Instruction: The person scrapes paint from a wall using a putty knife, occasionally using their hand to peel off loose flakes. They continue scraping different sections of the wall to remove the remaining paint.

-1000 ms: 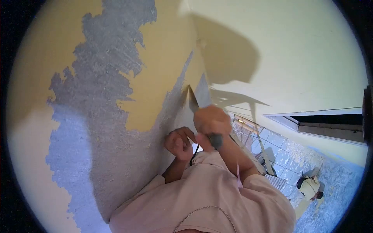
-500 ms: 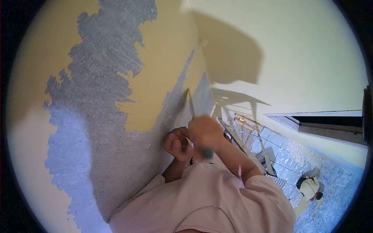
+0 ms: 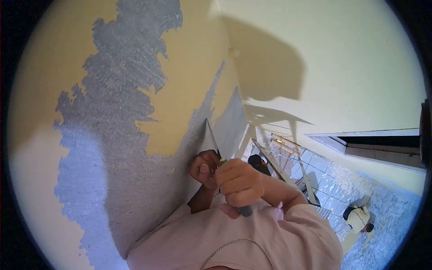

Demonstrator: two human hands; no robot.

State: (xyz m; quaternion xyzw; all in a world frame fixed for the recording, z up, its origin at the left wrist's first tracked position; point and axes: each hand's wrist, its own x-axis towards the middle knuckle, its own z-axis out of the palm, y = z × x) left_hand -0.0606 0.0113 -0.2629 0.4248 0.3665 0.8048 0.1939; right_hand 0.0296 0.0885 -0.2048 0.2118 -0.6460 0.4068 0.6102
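Observation:
My right hand is wrapped round the dark handle of a scraper, whose thin blade points up toward the wall. The handle's end shows below my fist. Just left of it, my left hand is curled with its fingers bent in, close to the wall; whatever it may hold is hidden. The wall has a large grey scraped area with ragged edges, and yellow paint remains between the grey patches.
Wooden rails of a ladder or frame stand at the right, near a dark object. Below, a co-worker is bent over the littered floor. A recessed opening is in the right wall.
My right hand and the scraper have moved down, away from the upper yellow paint. My left hand has stayed nearly in place. A dark object behind my right forearm shows more.

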